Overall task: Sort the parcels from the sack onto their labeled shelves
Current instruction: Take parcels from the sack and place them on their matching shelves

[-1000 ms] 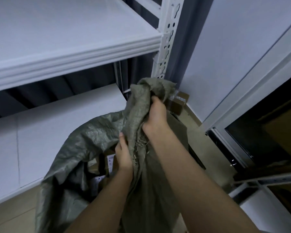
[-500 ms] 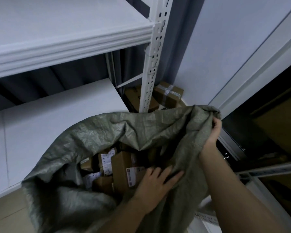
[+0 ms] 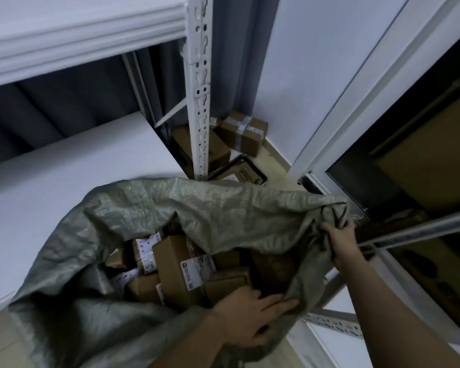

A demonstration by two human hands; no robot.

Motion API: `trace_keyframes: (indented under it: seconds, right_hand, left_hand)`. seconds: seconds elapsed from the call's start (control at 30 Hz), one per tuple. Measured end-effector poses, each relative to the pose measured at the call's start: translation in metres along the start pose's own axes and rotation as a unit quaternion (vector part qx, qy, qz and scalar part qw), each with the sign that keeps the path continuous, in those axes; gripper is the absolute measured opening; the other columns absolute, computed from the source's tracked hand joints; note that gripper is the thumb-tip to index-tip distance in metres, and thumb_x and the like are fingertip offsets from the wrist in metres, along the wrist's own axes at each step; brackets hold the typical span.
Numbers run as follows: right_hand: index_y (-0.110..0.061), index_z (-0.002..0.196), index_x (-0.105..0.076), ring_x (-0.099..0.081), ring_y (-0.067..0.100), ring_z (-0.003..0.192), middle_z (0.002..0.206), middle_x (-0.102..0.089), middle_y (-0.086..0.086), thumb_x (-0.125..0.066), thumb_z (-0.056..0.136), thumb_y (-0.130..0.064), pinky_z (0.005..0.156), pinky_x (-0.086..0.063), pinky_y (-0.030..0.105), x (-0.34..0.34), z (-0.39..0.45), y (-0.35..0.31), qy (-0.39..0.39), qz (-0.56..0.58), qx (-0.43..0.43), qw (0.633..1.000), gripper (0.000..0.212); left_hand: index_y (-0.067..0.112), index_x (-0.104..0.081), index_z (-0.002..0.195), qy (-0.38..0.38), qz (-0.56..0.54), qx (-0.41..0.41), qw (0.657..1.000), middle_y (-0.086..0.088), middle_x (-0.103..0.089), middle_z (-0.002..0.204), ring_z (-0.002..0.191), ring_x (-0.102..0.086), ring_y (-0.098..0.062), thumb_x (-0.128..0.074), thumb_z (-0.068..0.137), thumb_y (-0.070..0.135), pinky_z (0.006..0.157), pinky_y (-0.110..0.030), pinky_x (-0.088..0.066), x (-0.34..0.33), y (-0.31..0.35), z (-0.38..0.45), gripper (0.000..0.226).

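White metal shelving (image 3: 85, 30), upper left of frame; slotted white upright post (image 3: 200, 102), top centre. Dark grey pleated curtain (image 3: 64, 107) behind the shelves. Pale plain wall (image 3: 311, 75), upper centre-right. White door frame (image 3: 377, 83) running diagonally at right, dark opening beside it. Beige floor (image 3: 271, 158) in the corner at centre, with taped cardboard boxes (image 3: 243, 131) standing on it. Lighting dim and cool

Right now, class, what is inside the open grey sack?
The sack holds brown cardboard parcels, several bearing white labels. A fold of sacking covers the far ones, and whatever lies beneath the top layer is hidden.
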State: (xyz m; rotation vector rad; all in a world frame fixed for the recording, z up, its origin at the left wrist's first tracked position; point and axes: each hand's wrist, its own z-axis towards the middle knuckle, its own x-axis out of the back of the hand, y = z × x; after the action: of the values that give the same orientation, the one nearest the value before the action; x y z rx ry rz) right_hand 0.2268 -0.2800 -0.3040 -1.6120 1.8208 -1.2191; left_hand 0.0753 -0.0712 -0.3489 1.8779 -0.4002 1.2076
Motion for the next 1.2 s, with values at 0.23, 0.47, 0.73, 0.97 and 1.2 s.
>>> trace_keyframes:
  seconds: [0.23,0.47,0.73,0.97,1.2]
  right_hand:
    - [-0.019,0.15,-0.018,-0.042,0.033,0.129,0.145,-0.04,0.015,-0.05,0.094,0.002,0.11,-0.036,0.051,-0.007,-0.002,0.029,0.026,-0.071,0.066,0.995,0.068]
    - [-0.022,0.151,-0.017,-0.041,0.031,0.13,0.145,-0.039,0.012,-0.052,0.097,-0.008,0.111,-0.034,0.05,-0.013,0.004,0.045,0.029,-0.041,0.053,0.997,0.066]
    - [-0.005,0.14,-0.024,-0.047,0.032,0.124,0.135,-0.043,0.018,-0.06,0.093,-0.02,0.106,-0.039,0.041,-0.006,0.023,0.074,0.092,-0.107,0.029,0.99,0.061]
    - [-0.008,0.143,-0.03,-0.043,0.036,0.128,0.143,-0.04,0.015,-0.059,0.091,-0.035,0.107,-0.037,0.049,-0.009,0.009,0.074,0.093,-0.168,0.008,0.981,0.065]
    - [-0.014,0.154,-0.013,-0.011,0.025,0.147,0.16,-0.014,0.007,-0.049,0.096,-0.038,0.118,-0.011,0.049,-0.036,-0.056,0.032,0.125,-0.352,0.123,0.919,0.072]
  left_hand:
    - [0.028,-0.021,0.148,0.071,-0.078,0.382,0.918,-0.003,-0.023,0.152,0.139,-0.024,-0.021,-0.047,0.09,0.035,0.113,-0.035,-0.025,-0.031,-0.009,-0.008,0.064]
    - [0.02,-0.007,0.152,-0.124,-0.093,0.38,0.912,-0.013,-0.022,0.152,0.138,-0.024,-0.031,-0.061,0.084,0.046,0.115,-0.046,-0.014,-0.058,-0.037,0.007,0.091]
    - [0.013,-0.02,0.144,-0.133,-0.147,0.367,0.909,-0.012,-0.034,0.142,0.132,-0.031,-0.029,-0.071,0.069,0.054,0.112,-0.046,-0.015,-0.079,-0.059,0.005,0.1]
    - [0.022,-0.031,0.138,0.008,-0.172,0.387,0.906,0.002,-0.036,0.129,0.121,-0.039,-0.019,-0.064,0.051,0.078,0.107,-0.039,-0.028,-0.057,-0.055,-0.03,0.108]
    - [0.026,-0.031,0.136,0.146,-0.342,0.507,0.778,0.007,-0.047,0.131,0.119,-0.049,-0.017,-0.068,0.041,0.083,0.098,-0.043,-0.046,0.003,-0.032,-0.078,0.117]
